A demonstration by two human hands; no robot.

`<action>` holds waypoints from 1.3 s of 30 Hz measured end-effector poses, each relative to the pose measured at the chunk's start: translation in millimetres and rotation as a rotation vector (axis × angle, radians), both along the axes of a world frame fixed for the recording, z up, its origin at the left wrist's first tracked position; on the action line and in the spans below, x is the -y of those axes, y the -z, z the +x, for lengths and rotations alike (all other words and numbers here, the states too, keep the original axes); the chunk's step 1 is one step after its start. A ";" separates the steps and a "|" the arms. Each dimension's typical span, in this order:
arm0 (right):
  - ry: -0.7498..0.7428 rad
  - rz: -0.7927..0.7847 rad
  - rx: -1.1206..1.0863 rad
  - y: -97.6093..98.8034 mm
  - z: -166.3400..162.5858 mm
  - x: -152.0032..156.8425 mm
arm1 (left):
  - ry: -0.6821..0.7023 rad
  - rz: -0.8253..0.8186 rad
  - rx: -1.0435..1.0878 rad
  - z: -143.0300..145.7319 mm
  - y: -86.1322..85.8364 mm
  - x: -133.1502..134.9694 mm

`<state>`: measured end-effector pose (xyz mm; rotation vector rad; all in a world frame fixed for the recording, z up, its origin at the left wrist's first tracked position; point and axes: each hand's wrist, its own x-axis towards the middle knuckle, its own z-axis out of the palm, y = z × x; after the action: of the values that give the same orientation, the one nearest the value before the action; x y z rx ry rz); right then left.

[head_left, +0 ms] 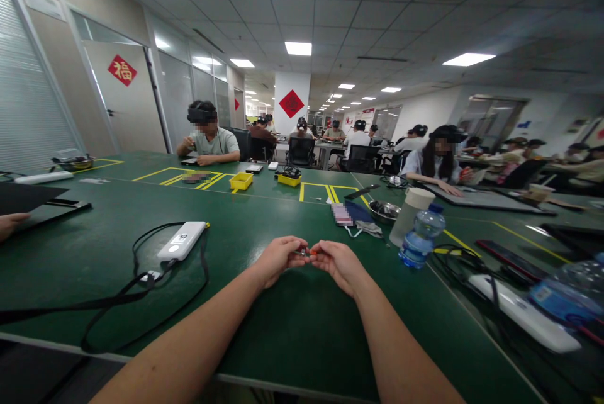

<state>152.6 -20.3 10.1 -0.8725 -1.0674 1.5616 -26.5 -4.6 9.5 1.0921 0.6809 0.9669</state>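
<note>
My left hand and my right hand meet fingertip to fingertip just above the green table. The left fingers pinch a small silvery piece, too small to name. Between the right thumb and fingers is a small orange-red piece, also too small to name. The two pieces are side by side; whether they touch I cannot tell. A white power bank with a black cable lies to the left of my hands. To the right stand a water bottle and a pale tumbler.
Beyond my hands lie a metal bowl, a dark blue cloth and yellow trays. A second bottle, a white device and cables crowd the right. People wearing headsets sit across the table; another person's hand shows at far left.
</note>
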 end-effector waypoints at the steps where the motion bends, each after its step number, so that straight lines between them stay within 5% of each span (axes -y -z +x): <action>1: -0.001 -0.023 0.016 0.5 0.1 -0.2 | -0.010 -0.012 -0.010 -0.1 1.4 -1.0; 39: 0.000 -0.017 0.065 4.4 0.1 -0.9 | -0.026 -0.008 -0.042 -0.1 6.8 -2.7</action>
<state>152.7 -19.3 5.7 -0.9400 -1.1014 1.5536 -26.6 -1.9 2.7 1.1010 0.7340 0.9650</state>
